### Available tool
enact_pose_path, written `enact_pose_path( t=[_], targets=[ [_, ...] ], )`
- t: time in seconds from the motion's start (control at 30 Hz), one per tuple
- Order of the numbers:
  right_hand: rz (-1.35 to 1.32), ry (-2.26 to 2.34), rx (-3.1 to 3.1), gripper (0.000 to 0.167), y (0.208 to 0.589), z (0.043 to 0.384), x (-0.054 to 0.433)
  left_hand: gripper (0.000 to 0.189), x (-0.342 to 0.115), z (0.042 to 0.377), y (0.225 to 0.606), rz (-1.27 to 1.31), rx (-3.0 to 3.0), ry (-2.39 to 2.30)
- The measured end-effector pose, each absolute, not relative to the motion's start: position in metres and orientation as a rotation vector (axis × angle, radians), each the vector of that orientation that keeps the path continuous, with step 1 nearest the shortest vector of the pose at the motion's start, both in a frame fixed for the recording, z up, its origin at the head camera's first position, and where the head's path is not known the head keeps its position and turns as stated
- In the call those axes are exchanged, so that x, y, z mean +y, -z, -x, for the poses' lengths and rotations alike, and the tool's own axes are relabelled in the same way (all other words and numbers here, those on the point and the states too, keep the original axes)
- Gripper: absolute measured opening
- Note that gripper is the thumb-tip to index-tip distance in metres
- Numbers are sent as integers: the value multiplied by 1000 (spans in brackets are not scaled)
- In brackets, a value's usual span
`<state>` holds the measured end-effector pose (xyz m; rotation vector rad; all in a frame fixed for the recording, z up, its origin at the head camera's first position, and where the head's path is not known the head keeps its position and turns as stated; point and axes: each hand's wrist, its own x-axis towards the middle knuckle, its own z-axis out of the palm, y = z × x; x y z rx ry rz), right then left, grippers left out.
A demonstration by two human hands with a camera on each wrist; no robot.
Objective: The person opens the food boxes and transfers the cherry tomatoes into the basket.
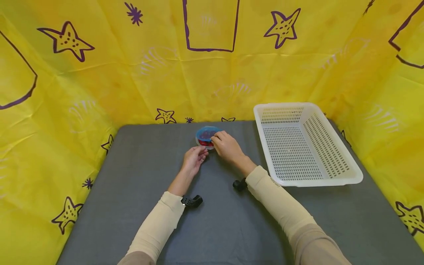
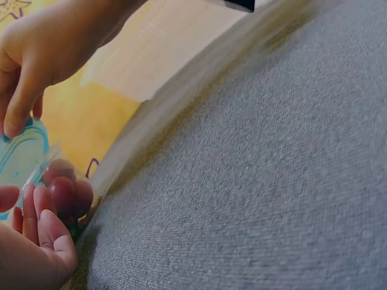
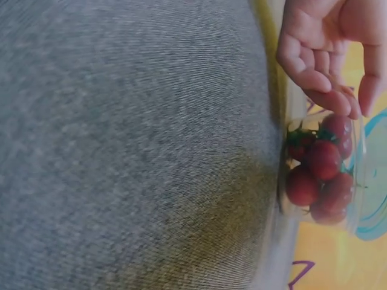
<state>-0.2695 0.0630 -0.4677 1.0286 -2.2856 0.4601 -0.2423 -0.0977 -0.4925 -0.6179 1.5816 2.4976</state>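
Note:
A small clear plastic container [image 3: 358, 160] holds several red cherry tomatoes [image 3: 323, 160] with green stalks. It stands near the far edge of the table. Its blue-rimmed lid [image 1: 208, 133] is raised and tilted at the far side, leaving the tomatoes exposed. My right hand [image 1: 228, 147] pinches the lid's edge between thumb and fingers, as the left wrist view also shows. At the container's near side, my left hand [image 1: 193, 159] holds the rim with thumb and fingertips. In the right wrist view, the right hand itself is out of sight.
A white perforated plastic basket [image 1: 265, 147] stands on the right of the grey table [image 1: 149, 165], beside my right forearm. Yellow patterned cloth [image 1: 205, 84] hangs behind and on both sides. Each wrist wears a black strap [image 1: 192, 201].

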Motion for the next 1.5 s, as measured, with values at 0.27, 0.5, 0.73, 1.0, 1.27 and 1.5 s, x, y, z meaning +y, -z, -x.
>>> enact_pose_path(
  t=[0.27,0.5,0.73,1.0,1.27,1.5],
  targets=[
    [-974,-603,-2261,13,465,270,65,5,-93,238,494,613,1588,-2483],
    [-894,-723,-2298,15,457,274,64,7,-92,238,493,618,1573,-2497],
    [-834,-827,-2327,16,442,283,58,7,-92,238,494,614,1561,-2523],
    [-751,-924,-2359,17,422,295,53,6,-92,239,494,627,1574,-2534],
    [-555,-982,-2567,22,403,307,60,6,-91,237,492,638,1583,-2540],
    [-426,-1055,-2692,24,389,317,74,4,-88,233,491,650,1585,-2550]
  ],
)
